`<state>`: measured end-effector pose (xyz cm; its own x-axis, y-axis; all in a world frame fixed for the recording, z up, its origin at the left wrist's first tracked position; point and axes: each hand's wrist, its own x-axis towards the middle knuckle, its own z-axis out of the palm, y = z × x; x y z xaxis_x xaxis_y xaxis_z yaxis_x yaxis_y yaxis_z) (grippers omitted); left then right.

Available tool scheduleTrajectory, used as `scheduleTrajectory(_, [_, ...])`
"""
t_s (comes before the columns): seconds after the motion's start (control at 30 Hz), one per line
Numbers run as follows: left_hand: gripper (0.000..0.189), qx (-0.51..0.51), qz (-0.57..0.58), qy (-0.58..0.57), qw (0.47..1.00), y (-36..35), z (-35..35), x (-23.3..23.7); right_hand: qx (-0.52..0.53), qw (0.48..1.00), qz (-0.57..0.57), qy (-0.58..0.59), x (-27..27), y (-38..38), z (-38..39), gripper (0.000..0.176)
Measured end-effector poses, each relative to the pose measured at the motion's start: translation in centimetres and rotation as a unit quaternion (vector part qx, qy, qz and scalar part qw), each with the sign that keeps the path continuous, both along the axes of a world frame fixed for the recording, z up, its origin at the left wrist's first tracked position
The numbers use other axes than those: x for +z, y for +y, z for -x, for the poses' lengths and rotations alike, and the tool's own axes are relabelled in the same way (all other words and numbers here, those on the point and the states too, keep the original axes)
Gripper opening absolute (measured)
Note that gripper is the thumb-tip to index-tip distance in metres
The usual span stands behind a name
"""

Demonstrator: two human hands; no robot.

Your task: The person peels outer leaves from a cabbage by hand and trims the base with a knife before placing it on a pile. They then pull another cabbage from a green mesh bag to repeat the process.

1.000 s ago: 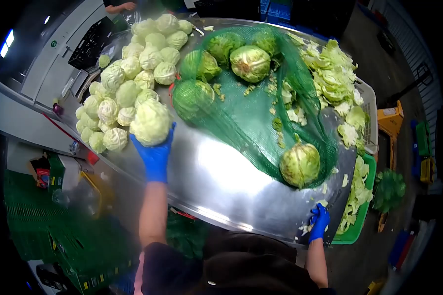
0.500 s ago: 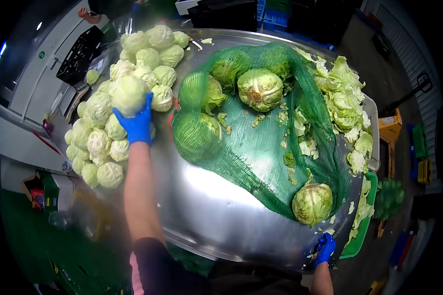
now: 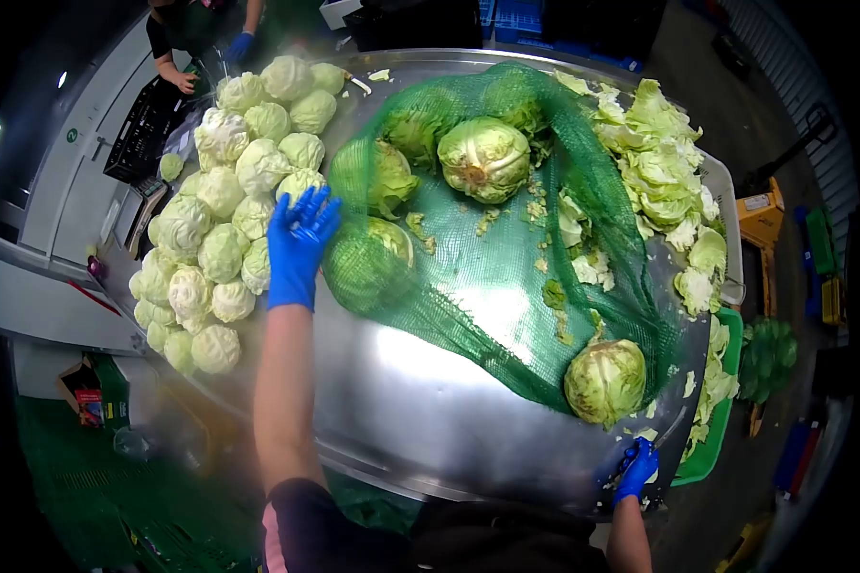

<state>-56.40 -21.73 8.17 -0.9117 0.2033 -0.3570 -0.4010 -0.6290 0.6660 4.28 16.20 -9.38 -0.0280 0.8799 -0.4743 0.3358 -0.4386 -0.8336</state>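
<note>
My left hand (image 3: 301, 239), in a blue glove, is open with fingers spread and holds nothing. It is beside the pile of pale, trimmed cabbages (image 3: 222, 250) on the left of the metal table. My right hand (image 3: 637, 468), also gloved in blue, is closed near the table's front right edge on what looks like a knife (image 3: 677, 422); its thin blade points away and the handle is hidden. Just beyond it sits an untrimmed cabbage (image 3: 604, 382) at the mouth of a green mesh sack (image 3: 487, 329). More leafy cabbages (image 3: 483, 159) lie on and in the sack.
Loose cabbage leaves (image 3: 655, 167) are heaped along the right edge, by a white bin (image 3: 728, 224) and a green crate (image 3: 715, 449). A co-worker's hands show at the far left, near a black crate (image 3: 143, 129). Leaf scraps dot the metal table (image 3: 411, 411).
My left hand has let go of a pale cabbage at the pile and drawn slightly right, its fingers opening. My right hand stays low at the right. The co-worker shows more.
</note>
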Motion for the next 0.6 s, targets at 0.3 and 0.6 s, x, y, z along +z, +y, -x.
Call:
scheduleTrajectory(0.3, [0.053, -0.239, 0.212, 0.222, 0.921, 7.5, -13.6, 5.8, 0.004, 0.996, 0.044, 0.074, 0.3, -0.2, -0.3, 0.011])
scheduleTrajectory(0.6, [0.048, -0.384, 0.179, 0.179, 0.888, 19.6, -28.8, -2.9, 0.072, 0.976, -0.056, 0.199, 1.3, -0.9, 0.2, 0.011])
